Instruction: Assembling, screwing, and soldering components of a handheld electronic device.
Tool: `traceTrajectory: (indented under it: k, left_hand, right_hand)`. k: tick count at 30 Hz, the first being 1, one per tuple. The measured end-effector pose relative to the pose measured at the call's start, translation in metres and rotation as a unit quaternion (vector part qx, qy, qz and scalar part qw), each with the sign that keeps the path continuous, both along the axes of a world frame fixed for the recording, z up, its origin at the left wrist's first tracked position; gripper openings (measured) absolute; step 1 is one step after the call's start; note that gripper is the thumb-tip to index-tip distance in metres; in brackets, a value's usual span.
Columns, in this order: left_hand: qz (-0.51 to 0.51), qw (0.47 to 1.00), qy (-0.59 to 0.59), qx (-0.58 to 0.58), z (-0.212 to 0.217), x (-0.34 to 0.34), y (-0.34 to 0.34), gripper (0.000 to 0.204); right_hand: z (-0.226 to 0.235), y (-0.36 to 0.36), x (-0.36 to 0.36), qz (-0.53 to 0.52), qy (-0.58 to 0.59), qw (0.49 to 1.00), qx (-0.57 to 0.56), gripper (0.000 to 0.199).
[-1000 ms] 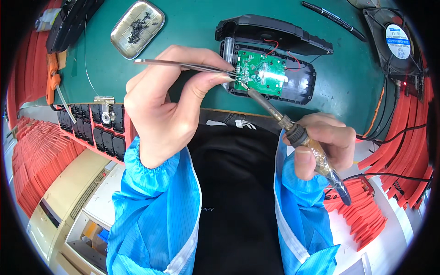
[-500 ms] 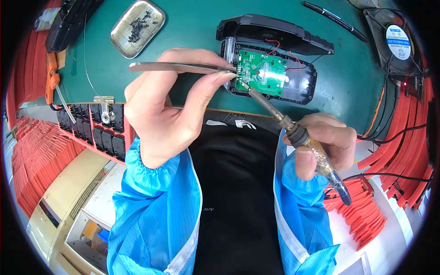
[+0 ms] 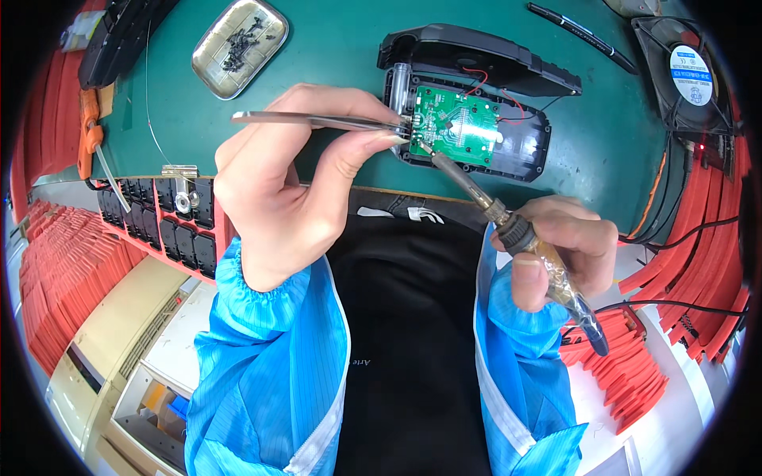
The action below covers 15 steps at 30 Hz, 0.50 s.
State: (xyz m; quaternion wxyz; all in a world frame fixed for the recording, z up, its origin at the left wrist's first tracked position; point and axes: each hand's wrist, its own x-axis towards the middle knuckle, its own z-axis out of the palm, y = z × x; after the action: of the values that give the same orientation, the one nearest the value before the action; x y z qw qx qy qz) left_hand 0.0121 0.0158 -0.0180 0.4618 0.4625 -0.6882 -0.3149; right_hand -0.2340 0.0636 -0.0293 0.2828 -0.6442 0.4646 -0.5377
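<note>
Nearest the body, two blue sleeves come up over a black garment to the table's near edge. The right hand [image 3: 563, 250] is closed in a fist around the handle of one soldering iron [image 3: 508, 230], whose tip slants up and left to touch the left end of a green circuit board [image 3: 454, 131]. The left hand [image 3: 298, 186] pinches one pair of metal tweezers [image 3: 317, 120] between thumb and fingers, the points meeting the board at the same spot as the iron's tip. The board sits in one open black case [image 3: 476, 111] lying on the green table [image 3: 333, 55], a little beyond the near edge, with two red wires running to its raised lid. Farther off, one metal tray [image 3: 240, 46] of small dark screws lies toward the far left, one black pen [image 3: 583, 36] toward the far right, and one fan [image 3: 686, 75] in the far right corner.
</note>
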Motion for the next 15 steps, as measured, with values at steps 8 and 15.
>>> traceTrajectory:
  k: [8, 15]
  left_hand:
    - [0.015, 1.000, 0.007, 0.023, 0.0011, -0.0047, 0.0001, 0.014]
    - [0.021, 0.999, 0.002, 0.027, 0.0026, -0.0048, 0.0005, 0.013]
  right_hand:
    - [-0.0013, -0.0010, 0.0004, -0.005, 0.009, 1.000, 0.004, 0.046]
    - [0.0055, -0.0077, 0.0019, 0.021, 0.086, 0.996, -0.018, 0.040]
